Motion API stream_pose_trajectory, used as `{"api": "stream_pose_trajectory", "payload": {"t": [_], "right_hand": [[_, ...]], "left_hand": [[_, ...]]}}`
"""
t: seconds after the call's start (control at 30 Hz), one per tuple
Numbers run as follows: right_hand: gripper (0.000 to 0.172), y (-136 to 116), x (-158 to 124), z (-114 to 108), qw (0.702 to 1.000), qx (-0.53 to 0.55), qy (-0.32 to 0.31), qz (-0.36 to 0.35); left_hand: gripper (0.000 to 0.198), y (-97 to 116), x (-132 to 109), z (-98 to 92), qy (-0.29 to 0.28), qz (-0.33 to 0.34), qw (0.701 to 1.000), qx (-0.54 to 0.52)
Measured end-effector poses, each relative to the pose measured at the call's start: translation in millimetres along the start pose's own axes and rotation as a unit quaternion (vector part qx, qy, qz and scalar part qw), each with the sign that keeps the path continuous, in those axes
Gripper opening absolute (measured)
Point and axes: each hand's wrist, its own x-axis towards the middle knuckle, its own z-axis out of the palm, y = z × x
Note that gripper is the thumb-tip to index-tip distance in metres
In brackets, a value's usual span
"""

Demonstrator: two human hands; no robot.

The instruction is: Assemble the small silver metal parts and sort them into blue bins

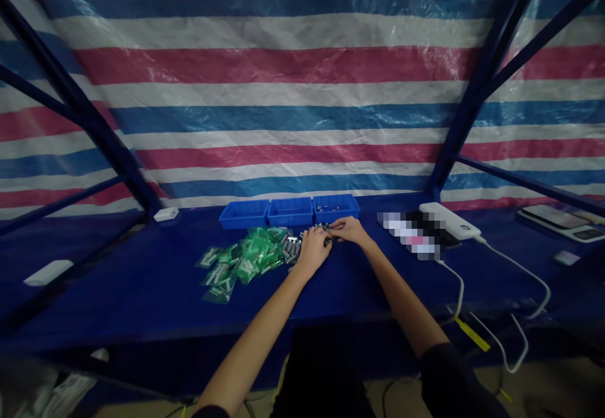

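Observation:
My left hand (pixel 314 248) is at the right side of a pile of small grey metal parts (pixel 292 248), its fingers curled down among them. Close beside it, my right hand (pixel 348 229) has its thumb and fingers pinched together at the pile's far right edge. Whatever lies between the fingers of either hand is too small and too hidden to name. Left of the loose parts is a heap of green-tinted clear plastic bags (pixel 255 254) with pale, slim pieces inside. Just behind the hands, the right blue bin (pixel 347 215) contains a few small metal pieces.
Two more blue bins, a middle one (pixel 289 219) and a left one (pixel 243 221), stand in the same row. On the right lie a blurred-out phone (pixel 411 235) and a white power bank (pixel 449 219) with white cables. A scale (pixel 562 222) is farther right; blue frame posts flank the table.

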Motion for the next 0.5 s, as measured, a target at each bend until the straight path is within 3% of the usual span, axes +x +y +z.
{"api": "stream_pose_trajectory", "payload": {"t": [0.17,0.37,0.5], "right_hand": [[0.021,3,4,2,0.999,0.045,-0.005,0.008],[0.021,8,6,3,0.998,0.060,0.002,-0.016],[0.023,0,3,4,0.996,0.083,0.014,-0.004]], "left_hand": [[0.012,-2,2,0.8,0.033,-0.008,0.995,-0.089],[0.014,-8,6,0.9,0.152,-0.048,0.964,-0.212],[0.014,-13,8,-0.9,0.195,-0.093,0.943,-0.254]]}}
